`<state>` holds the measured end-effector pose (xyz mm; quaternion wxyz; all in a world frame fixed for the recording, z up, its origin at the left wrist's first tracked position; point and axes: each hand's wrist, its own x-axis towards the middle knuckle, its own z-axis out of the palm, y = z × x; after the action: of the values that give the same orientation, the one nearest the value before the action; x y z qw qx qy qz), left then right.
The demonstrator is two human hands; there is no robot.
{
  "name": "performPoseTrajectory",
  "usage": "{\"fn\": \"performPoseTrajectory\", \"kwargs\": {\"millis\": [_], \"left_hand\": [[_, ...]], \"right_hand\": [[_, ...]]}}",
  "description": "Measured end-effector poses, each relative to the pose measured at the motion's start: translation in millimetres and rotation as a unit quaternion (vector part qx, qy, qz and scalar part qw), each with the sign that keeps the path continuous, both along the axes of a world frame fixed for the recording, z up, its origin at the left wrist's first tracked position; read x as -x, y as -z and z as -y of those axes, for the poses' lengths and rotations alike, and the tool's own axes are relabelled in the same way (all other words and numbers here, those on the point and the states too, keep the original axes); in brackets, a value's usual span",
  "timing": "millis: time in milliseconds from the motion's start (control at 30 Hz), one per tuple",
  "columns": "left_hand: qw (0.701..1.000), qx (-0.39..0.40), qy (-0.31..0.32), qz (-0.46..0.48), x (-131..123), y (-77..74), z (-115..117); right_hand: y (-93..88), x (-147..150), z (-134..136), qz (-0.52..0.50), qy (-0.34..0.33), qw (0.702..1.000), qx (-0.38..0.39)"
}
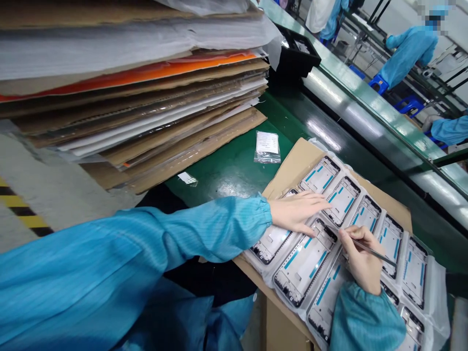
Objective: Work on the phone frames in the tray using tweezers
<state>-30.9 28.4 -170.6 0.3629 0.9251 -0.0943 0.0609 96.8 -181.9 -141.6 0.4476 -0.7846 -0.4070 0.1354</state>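
Note:
Phone frames (302,263) with blue strips lie in rows in a clear plastic tray (268,278). My left hand (300,210) rests flat over the upper frames, its fingers stretched out and holding nothing. Close to its right, my right hand (363,258) is closed in a pinch around slim metal tweezers (380,256). Their back end points to the lower right, while the tips by my fingers are hard to make out. Just below the two hands, the top end of one frame shows between them. My right sleeve hides part of the lower frames.
Under the tray lies a cardboard sheet (288,161) on the green bench (234,185). A tall stack of cardboard and plastic sheets (164,112) fills the upper left. A labelled bag (267,146) and a black box (298,53) stand beyond. People in blue work across the line.

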Motion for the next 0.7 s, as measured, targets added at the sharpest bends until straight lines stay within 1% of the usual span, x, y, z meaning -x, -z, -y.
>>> {"fn": "performPoseTrajectory", "kwargs": {"millis": [100,300,567,700], "left_hand": [[1.000,-0.011,0.020,-0.013,-0.2,-1.8,-1.2],[0.999,-0.011,0.036,-0.001,-1.9,-0.9,-2.9],[0.999,0.007,0.043,-0.007,-2.6,-2.3,-2.5],[0.999,-0.008,0.048,0.001,-3.7,-2.3,-3.3]], "right_hand": [[-2.5,-1.0,2.4,0.020,-0.022,1.000,0.004],[-8.0,3.7,-0.6,0.053,-0.041,0.997,0.024],[-4.4,6.3,-6.5,0.102,-0.087,0.991,0.021],[-5.7,8.0,-5.9,0.122,-0.100,0.987,0.024]]}}
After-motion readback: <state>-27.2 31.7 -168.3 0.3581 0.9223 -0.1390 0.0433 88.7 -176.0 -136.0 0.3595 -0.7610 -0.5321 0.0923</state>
